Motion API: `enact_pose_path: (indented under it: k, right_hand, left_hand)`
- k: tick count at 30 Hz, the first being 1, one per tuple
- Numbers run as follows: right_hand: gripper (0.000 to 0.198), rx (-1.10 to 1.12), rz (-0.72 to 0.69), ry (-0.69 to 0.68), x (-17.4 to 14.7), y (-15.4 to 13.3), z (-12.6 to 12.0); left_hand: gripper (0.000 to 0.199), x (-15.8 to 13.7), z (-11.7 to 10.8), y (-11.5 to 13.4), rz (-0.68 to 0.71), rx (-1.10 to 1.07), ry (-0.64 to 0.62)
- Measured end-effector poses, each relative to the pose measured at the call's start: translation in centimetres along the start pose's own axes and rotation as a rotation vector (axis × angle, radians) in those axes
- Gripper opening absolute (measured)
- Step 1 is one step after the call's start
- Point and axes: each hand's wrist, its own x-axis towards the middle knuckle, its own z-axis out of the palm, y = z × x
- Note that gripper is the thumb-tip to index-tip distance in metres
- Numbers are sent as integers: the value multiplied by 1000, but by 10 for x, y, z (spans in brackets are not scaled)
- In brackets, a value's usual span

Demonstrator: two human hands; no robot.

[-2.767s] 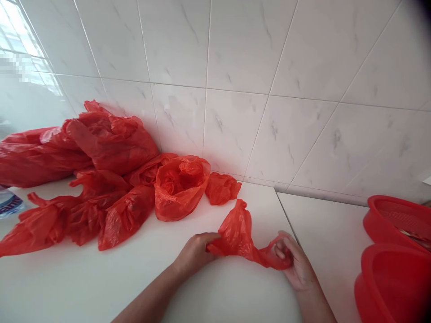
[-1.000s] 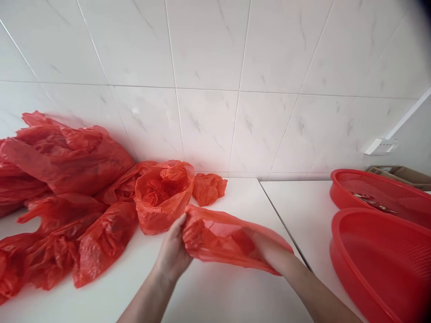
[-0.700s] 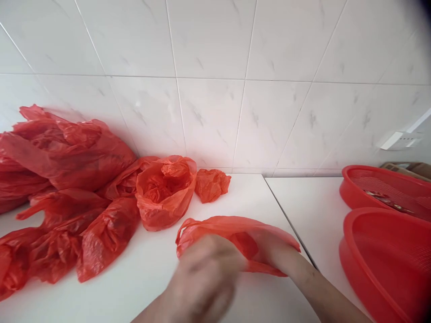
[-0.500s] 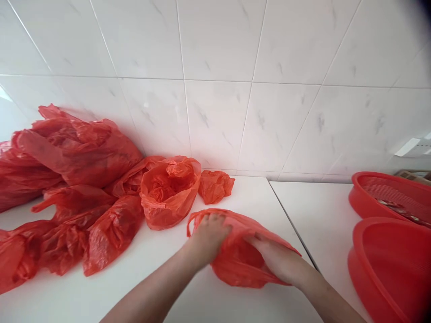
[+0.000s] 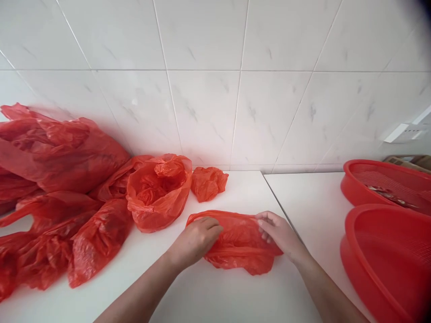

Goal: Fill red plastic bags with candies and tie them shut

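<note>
Indoor work corner: kitchen or small packing room (pictures don't settle which). Wall faced with glossy white tiles [image 5: 202,36], grey marble veining, pale grout, much as in a kitchen. Two flat white tabletops [image 5: 215,296] set against it, narrow seam between. Thin red plastic bags [image 5: 242,231] lie from left to middle; at right, red baskets [image 5: 352,224] with colander-like mesh. White socket box [image 5: 400,133] on wall, far right, trunking [image 5: 423,115] running up from it.
</note>
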Motion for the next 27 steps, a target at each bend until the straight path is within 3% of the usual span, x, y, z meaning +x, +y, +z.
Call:
enact_pose_path:
  k: [5, 7, 9, 15, 18, 22, 24, 27]
  right_hand:
    - [36, -345, -310, -74, -5, -3, 26]
    - [39, -493, -369, -72, 1, 4, 32]
    - [38, -558, -386, -18, 9, 11, 35]
    - [47, -547, -391, 11, 21, 19, 33]
    - [56, -550, -383, -2, 23, 21, 31]
    - [58, -540, -382, -10, 24, 21, 29]
    - [56, -529, -388, -9, 22, 20, 28]
    - [49, -499, -407, -2, 18, 18, 28]
  left_hand:
    - [14, -29, 17, -9, 265, 501, -394]
    - [11, -38, 19, -17, 343, 644, -424]
    - [25, -44, 19, -24, 410, 739, -415]
    - [31, -44, 13, -30, 434, 1013, -496]
    - [22, -42, 4, -35, 625, 1053, -417]
    - [30, -40, -10, -46, 812, 1059, -107]
    - [31, -38, -16, -51, 797, 1074, 41]
    - [32, -32, -20, -55, 641, 1083, 190]
